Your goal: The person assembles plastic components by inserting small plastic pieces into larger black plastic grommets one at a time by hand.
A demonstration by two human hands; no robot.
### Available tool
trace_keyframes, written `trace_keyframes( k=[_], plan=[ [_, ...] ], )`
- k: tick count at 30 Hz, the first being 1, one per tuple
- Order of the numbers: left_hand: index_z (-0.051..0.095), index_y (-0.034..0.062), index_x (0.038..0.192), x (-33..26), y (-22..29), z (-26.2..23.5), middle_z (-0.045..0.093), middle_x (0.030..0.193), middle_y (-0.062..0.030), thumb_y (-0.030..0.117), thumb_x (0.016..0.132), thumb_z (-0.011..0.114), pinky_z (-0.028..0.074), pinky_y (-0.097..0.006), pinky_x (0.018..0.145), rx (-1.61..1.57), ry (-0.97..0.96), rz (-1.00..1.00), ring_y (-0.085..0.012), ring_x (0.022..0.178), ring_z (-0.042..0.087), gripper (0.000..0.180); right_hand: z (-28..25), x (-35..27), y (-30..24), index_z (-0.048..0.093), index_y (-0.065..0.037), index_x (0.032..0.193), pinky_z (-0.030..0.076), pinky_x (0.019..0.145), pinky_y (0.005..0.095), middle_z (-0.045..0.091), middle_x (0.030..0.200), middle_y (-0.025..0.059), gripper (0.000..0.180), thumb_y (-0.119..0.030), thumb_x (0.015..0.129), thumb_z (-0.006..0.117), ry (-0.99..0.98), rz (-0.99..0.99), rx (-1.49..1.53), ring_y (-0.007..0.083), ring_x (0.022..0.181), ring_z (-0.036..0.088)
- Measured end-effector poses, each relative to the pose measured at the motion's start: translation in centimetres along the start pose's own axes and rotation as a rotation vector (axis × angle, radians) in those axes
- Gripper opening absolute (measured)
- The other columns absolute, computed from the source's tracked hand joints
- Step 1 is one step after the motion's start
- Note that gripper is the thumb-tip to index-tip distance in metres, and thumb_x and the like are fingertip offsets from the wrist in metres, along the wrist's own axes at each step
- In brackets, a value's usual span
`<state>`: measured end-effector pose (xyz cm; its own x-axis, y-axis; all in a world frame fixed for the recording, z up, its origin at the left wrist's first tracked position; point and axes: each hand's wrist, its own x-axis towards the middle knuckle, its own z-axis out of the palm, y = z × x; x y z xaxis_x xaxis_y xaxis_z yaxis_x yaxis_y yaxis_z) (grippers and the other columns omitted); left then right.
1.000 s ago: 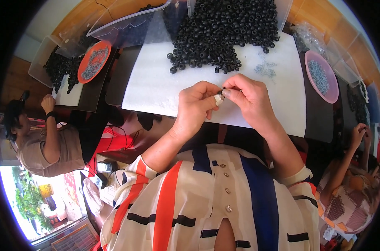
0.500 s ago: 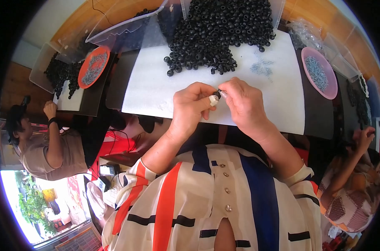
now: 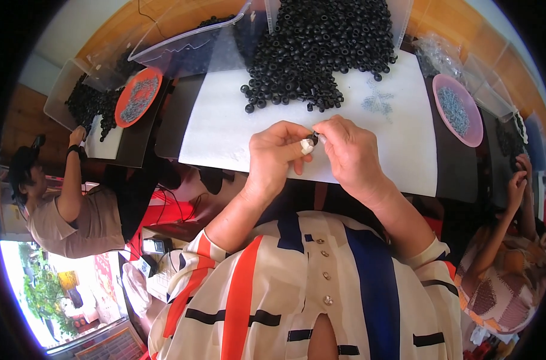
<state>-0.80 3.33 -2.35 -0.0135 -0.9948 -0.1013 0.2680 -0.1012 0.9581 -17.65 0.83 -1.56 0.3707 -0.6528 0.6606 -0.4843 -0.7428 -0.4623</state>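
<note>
1. Black rubber rings (image 3: 321, 54) lie heaped at the far edge of a white sheet (image 3: 225, 135).
2. Both hands meet over the sheet's near edge, fingertips touching.
3. Left hand (image 3: 276, 157) pinches a small white piece (image 3: 307, 146) between thumb and forefinger.
4. Right hand (image 3: 351, 153) is closed on a single black ring (image 3: 314, 138), pressed against the white piece.
5. Pink dish (image 3: 462, 111) of grey bits sits to the right; an orange dish (image 3: 138, 96) to the left.
</note>
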Motion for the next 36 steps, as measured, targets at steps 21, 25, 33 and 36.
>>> trace_keyframes(
  k=[21,25,33,36],
  plan=[
    [0.063,-0.0079,0.1,-0.1,-0.3,0.1,0.066,0.077,-0.0103,-0.001,0.09,0.064,0.042,-0.024,0.047,-0.032,0.048,0.045,-0.0128,0.055,0.057,0.013,2.1,-0.1,-0.6,0.053,-0.005,0.089,0.048,0.06,0.0434,0.057,0.082,0.0104,0.019,-0.003,0.074,0.064,0.066,0.039,0.017,0.0319,0.073,0.059],
    [0.063,-0.009,0.101,0.1,-0.5,0.0,0.067,0.082,-0.012,-0.002,0.089,0.064,0.047,-0.027,0.055,-0.11,0.06,0.065,-0.0167,0.062,0.061,0.014,1.9,-0.2,-0.9,0.054,-0.005,0.093,0.048,0.06,0.0436,0.057,0.082,0.0098,0.022,-0.003,0.075,0.067,0.064,0.019,0.071,0.032,0.072,0.06],
    [0.063,-0.0114,0.099,0.0,0.8,1.5,0.068,0.087,-0.0156,-0.002,0.089,0.065,0.051,-0.029,0.063,-0.113,0.107,0.056,-0.0203,0.067,0.064,0.013,3.2,-0.1,-0.9,0.051,-0.006,0.09,0.046,0.057,0.0428,0.054,0.076,0.0099,0.028,-0.004,0.07,0.071,0.19,0.025,-0.062,0.0309,0.067,0.057],
    [0.064,-0.0107,0.098,-0.2,0.6,2.2,0.069,0.086,-0.0155,-0.001,0.089,0.065,0.052,-0.03,0.063,-0.232,0.13,0.015,-0.021,0.067,0.064,0.013,2.9,0.2,-0.4,0.053,-0.005,0.09,0.046,0.054,0.0408,0.056,0.074,0.0098,0.028,-0.001,0.07,0.072,0.239,-0.018,-0.131,0.0298,0.062,0.058]
  ],
)
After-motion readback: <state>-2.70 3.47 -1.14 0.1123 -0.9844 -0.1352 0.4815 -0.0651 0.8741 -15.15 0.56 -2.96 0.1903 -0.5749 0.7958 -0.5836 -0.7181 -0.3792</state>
